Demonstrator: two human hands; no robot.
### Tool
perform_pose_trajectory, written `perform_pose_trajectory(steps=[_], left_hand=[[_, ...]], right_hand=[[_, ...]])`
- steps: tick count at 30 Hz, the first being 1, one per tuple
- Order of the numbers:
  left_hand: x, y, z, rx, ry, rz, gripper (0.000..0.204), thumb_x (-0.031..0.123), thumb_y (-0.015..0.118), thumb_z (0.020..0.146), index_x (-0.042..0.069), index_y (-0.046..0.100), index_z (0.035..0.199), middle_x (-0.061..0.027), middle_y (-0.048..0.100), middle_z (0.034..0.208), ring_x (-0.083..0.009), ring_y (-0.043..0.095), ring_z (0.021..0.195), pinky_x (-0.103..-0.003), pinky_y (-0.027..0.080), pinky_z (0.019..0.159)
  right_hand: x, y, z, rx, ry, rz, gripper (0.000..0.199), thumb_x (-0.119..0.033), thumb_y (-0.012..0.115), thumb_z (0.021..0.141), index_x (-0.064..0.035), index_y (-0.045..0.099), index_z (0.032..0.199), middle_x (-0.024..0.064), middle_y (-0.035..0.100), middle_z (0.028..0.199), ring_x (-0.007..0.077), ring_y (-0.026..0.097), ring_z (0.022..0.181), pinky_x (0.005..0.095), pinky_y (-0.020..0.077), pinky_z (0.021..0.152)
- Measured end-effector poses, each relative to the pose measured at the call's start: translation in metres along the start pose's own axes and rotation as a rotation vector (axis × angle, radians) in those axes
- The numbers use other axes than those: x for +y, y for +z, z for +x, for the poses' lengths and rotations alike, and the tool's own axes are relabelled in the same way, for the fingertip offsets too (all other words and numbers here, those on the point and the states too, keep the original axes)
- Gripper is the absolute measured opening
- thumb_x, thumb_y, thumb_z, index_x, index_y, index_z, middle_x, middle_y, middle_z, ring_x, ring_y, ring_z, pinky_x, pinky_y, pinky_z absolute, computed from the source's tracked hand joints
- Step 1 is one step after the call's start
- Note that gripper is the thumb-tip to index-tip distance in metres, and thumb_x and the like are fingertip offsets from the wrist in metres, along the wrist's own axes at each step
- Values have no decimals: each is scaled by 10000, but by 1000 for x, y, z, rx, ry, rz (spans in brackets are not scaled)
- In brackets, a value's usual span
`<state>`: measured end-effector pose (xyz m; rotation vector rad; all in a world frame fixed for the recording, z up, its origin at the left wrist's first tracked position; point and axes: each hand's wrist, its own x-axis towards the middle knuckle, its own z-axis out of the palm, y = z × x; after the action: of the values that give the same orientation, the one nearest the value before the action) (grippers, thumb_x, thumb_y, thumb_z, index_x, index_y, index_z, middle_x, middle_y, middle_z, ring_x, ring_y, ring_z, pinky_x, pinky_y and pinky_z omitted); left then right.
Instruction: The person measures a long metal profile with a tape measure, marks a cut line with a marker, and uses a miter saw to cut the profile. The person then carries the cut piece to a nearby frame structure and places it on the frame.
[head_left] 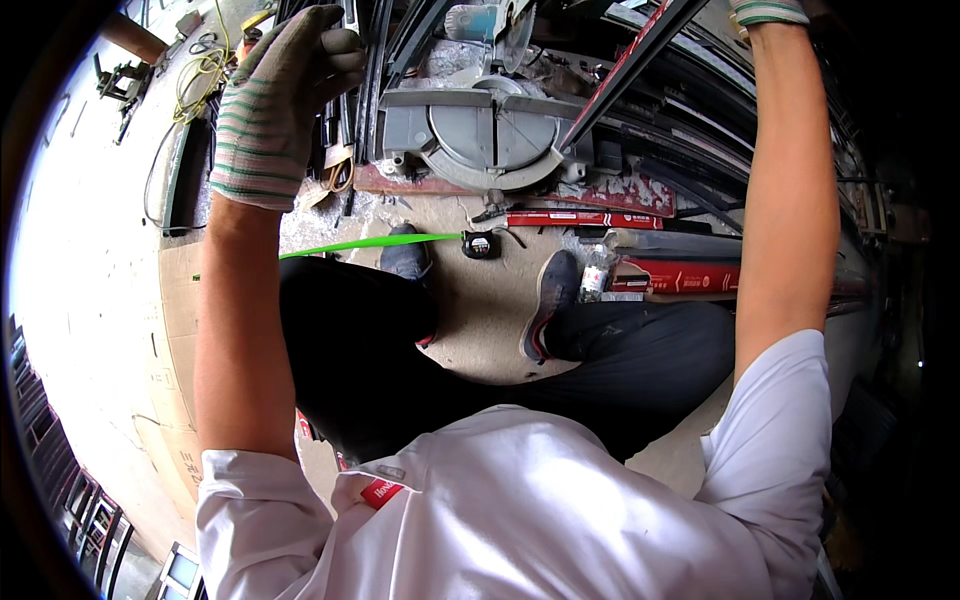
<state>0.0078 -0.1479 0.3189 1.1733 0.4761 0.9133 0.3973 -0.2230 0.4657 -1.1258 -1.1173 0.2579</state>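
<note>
My left hand (pixel 270 120), in a striped knit glove with grey fingertips, is raised at the upper left. Its fingers are loosely bent and apart, and no held thing shows in them. Only the glove cuff of my right hand (pixel 770 12) shows at the top edge; its fingers lie outside the picture. Between my arms stands a mitre saw (pixel 490 135) with a grey base and a round blade (pixel 518 40). A long dark bar (pixel 628 70) with a red strip slants across the saw's right side. A black tape measure (pixel 481 244) lies on the floor, its green blade (pixel 370 242) drawn out leftward.
Red-and-white long packages (pixel 680 276) and a clear bottle (pixel 596 270) lie by my right shoe (pixel 552 300). Dark metal profiles (pixel 690 125) are piled behind the saw. Cardboard (pixel 180 350) and a yellow cable (pixel 200 80) are on the left.
</note>
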Motion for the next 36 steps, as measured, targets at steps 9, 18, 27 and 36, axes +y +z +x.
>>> perform_pose_trajectory(steps=[9,18,27,36], left_hand=[[-10,3,4,-3,-44,42,387,311,611,1070,12,673,1309,-88,752,1047,-187,735,969,-338,602,895],[-11,15,0,83,-114,251,399,294,567,1092,-13,653,1334,-44,729,1004,-159,711,934,-324,579,903],[-15,14,4,21,-133,333,382,350,697,1016,59,722,1262,-50,758,985,-142,740,882,-304,603,876],[-14,26,-3,-2,-178,439,391,380,701,1014,62,732,1240,-23,748,957,-124,721,866,-297,592,872]], right_hand=[[127,-56,8,132,94,-65,393,-375,715,992,-151,611,686,-3,556,567,149,515,470,307,410,465],[124,-62,5,158,231,28,349,-363,706,993,-166,595,727,-13,544,578,144,511,454,300,391,434],[121,-80,7,140,220,75,251,-327,687,999,-126,642,854,-27,539,607,132,519,480,290,402,444],[126,-87,-5,169,145,117,262,-311,675,1009,-53,723,1011,-27,553,631,127,525,488,279,430,466]])
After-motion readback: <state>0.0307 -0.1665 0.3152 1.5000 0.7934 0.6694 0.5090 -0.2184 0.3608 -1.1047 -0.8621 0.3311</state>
